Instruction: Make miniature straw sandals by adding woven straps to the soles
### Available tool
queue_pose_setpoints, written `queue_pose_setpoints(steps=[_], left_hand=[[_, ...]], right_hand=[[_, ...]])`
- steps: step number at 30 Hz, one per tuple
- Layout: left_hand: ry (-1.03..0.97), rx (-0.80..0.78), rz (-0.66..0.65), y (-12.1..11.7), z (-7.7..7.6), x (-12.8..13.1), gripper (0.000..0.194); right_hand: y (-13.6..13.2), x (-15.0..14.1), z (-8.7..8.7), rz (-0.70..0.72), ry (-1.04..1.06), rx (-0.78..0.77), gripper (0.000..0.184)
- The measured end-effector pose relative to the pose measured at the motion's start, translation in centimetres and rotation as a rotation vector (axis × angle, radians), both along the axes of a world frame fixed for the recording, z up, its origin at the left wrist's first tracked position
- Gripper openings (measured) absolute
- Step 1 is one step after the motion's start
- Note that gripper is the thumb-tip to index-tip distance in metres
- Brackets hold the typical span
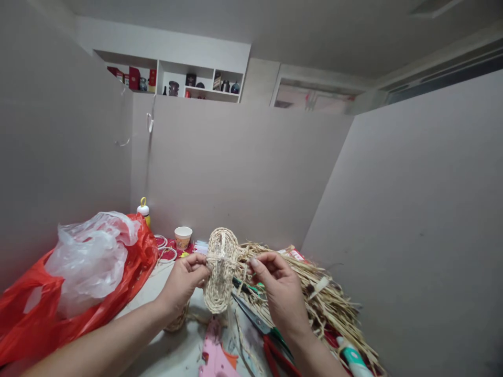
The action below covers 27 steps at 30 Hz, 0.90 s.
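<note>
Woven straw oval (218, 290), smaller than the straw pile (332, 296) beside it, is upright above the pink glue gun (214, 353). It looks light, dry and springy, best taken by its thick rim, where our left hand (178, 288) pinches it narrowly. Our right hand (286, 298) nearly closes by the loose strands (242, 271); we cannot tell whether it grips one. We can read no labels.

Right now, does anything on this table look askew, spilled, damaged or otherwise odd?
Nothing looks plainly damaged or spilled; the paper cup stands upright. The loose straw lies in a splayed heap on the right, but that looks like ordinary clutter.
</note>
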State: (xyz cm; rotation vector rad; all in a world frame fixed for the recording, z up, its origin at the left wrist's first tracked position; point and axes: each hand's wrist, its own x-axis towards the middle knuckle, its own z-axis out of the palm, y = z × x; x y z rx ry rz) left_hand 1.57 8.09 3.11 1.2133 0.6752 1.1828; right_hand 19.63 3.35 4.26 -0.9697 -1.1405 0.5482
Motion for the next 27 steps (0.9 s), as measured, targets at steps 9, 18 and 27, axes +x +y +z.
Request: queue_pose_setpoints(steps=[9,18,27], left_hand=[[-0.081,-0.139,-0.123,0.3,-0.7,-0.1,0.018],[-0.114,-0.198,-0.206,0.3,-0.9,-0.3,0.021],[-0.135,-0.131,-0.183,0.1,-1.1,0.0,0.018]], right_hand=[[-0.1,0.4,0.0,0.034,0.006,-0.020,0.020],[0.2,-0.1,-1.0,0.073,0.064,-0.012,0.038],[0.3,-1.4,-2.0,0.210,0.016,-0.260,0.030]])
